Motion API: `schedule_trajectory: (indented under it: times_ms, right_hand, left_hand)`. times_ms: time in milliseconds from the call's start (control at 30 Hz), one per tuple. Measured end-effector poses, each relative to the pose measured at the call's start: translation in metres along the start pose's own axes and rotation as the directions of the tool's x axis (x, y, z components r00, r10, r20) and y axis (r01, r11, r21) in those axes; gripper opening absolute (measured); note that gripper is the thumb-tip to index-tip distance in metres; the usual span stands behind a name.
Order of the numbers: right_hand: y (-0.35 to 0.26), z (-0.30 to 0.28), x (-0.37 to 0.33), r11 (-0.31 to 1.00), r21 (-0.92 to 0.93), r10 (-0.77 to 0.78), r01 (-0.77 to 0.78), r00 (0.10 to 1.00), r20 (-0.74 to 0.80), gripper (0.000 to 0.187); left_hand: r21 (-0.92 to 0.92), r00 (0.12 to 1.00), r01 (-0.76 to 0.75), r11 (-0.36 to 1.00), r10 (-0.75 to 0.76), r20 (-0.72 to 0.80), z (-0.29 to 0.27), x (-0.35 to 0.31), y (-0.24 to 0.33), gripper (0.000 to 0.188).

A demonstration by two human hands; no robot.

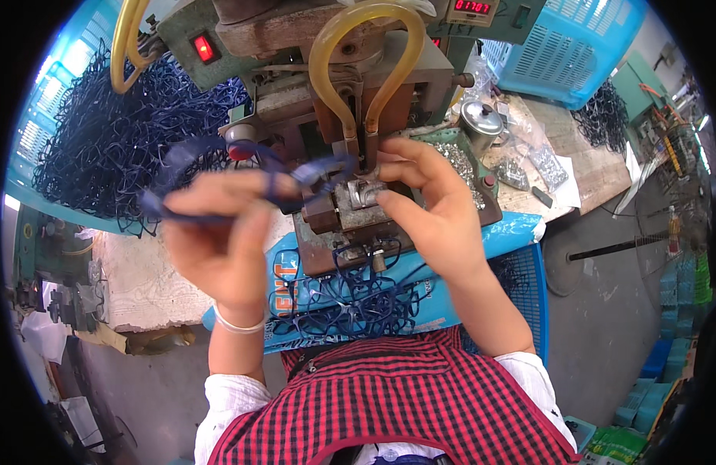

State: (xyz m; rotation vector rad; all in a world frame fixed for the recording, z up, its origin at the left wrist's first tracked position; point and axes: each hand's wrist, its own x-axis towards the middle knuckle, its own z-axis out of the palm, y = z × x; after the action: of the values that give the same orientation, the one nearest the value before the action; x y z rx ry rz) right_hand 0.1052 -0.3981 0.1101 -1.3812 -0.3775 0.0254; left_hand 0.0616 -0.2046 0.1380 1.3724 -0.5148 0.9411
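Observation:
My left hand (pixel 226 240), smeared by motion, is closed on a dark blue plastic eyeglass frame (pixel 327 167), held to the left of the machine's work point. The frame's far end reaches the front of the metal fixture (pixel 364 194). My right hand (pixel 439 205) is at the right side of that fixture, thumb and fingers curled toward each other as in a pinch; any small part between them is too small to make out. Above the fixture, two copper-coloured electrodes (pixel 362 147) come down from a looped yellow hose (pixel 408 39). More blue eyeglass frames (pixel 358 306) lie on a blue plastic sheet (pixel 288 329) before me.
A heap of dark blue frames (pixel 133 116) fills a blue basket at left. Small metal parts (pixel 457 163) lie in a tray to the right, near a lidded metal pot (pixel 482 120). Bagged metal parts (pixel 547 167) rest on the wooden bench. A blue crate (pixel 563 46) stands behind.

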Motion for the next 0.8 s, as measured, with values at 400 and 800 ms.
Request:
schedule_trajectory:
  times_ms: [400, 800]
  right_hand:
    - [0.099, -0.113, 0.004, 0.280, -0.958, -0.385, 0.063, 0.922, -0.052, 0.016]
    - [0.084, -0.109, 0.000, 0.466, -0.877, -0.468, 0.118, 0.874, -0.131, 0.011]
  left_hand:
    - [0.231, 0.625, -0.668, 0.708, 0.365, 0.690, 0.017, -0.033, -0.035, 0.014]
    - [0.861, 0.959, -0.282, 0.424, 0.151, 0.241, -0.066, -0.061, 0.016, 0.020]
